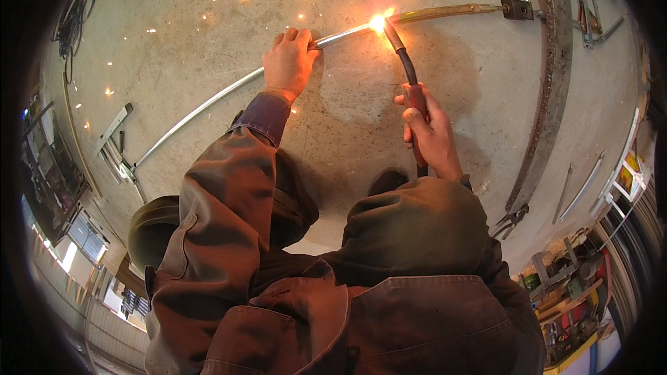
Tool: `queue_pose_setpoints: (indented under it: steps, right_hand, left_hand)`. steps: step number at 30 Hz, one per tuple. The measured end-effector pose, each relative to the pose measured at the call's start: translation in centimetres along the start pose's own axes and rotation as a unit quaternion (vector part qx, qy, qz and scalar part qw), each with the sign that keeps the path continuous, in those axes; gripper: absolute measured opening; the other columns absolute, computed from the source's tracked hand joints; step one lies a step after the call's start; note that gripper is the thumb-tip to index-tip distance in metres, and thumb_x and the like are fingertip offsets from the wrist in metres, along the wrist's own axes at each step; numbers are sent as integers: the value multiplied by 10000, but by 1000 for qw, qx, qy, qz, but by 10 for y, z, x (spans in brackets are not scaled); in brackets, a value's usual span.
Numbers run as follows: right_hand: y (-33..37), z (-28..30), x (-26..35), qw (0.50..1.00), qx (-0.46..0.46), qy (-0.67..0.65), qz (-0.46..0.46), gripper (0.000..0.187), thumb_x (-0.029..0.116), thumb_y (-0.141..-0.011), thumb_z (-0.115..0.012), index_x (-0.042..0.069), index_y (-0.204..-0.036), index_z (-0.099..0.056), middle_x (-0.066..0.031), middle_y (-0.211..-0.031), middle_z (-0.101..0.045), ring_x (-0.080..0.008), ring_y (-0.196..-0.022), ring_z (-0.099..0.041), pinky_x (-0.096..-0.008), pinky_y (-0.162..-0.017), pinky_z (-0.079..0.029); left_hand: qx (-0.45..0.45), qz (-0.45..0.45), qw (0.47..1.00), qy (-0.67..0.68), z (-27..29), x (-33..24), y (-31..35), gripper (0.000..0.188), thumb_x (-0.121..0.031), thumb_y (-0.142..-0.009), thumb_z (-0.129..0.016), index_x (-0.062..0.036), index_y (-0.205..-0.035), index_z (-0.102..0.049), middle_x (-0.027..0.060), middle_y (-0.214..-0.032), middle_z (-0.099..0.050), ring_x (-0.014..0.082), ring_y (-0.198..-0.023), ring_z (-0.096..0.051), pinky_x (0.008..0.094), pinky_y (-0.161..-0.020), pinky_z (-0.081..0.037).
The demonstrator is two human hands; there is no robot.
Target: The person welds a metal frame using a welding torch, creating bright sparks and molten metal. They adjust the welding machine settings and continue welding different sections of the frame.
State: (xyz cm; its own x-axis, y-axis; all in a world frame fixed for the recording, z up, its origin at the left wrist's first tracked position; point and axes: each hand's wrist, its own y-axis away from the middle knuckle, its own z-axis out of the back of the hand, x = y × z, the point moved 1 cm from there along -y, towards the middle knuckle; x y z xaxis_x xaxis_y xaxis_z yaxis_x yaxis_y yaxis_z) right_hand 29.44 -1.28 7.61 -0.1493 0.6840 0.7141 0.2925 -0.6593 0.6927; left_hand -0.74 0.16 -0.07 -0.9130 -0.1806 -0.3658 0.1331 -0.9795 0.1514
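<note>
A long, thin metal rod [215, 101] runs from the lower left to the upper right, just above the concrete floor. My left hand [288, 62] is closed around its shiny middle stretch. In my closed right hand [432, 128] is a welding torch [415, 101] with a red grip and a dark, bent neck. A bright arc [379, 23] glows where the torch tip meets the rod, a short way right of my left hand. Beyond the glare the rod looks brownish, and its far right end reaches a small dark metal block [517, 9].
Sparks scatter across the concrete floor [368, 90]. A rusty steel beam [549, 83] lies at the right, with pliers-like clamps [512, 221] near its lower end. A metal clamp or square [114, 139] lies at the left, cables [73, 28] at the upper left.
</note>
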Motion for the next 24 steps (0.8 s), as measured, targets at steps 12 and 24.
queue_pose_setpoints:
  steps: [12, 24]
  right_hand:
    - [12, 9, 7, 1000, -13, -22, 2, 495, 294, -1045, -634, 20, -1440, -518, -66, -1192, -645, -69, -631, -558, -259, -542, -477]
    - [19, 12, 9, 1000, -5, -14, -1, 527, 355, -1039, -618, 24, -1439, -524, -82, -1246, -658, -76, -667, -582, -259, -563, -500]
  left_hand:
    - [21, 20, 1000, -2, 3, -3, 1, 232, -267, -872, -799, -128, -1003, -667, 45, -997, -676, 313, -1005, -667, 469, -774, -544]
    - [22, 22, 999, -23, 2, -4, 0, 263, -276, -867, -809, -129, -1025, -659, 58, -1035, -674, 321, -1042, -661, 475, -780, -552]
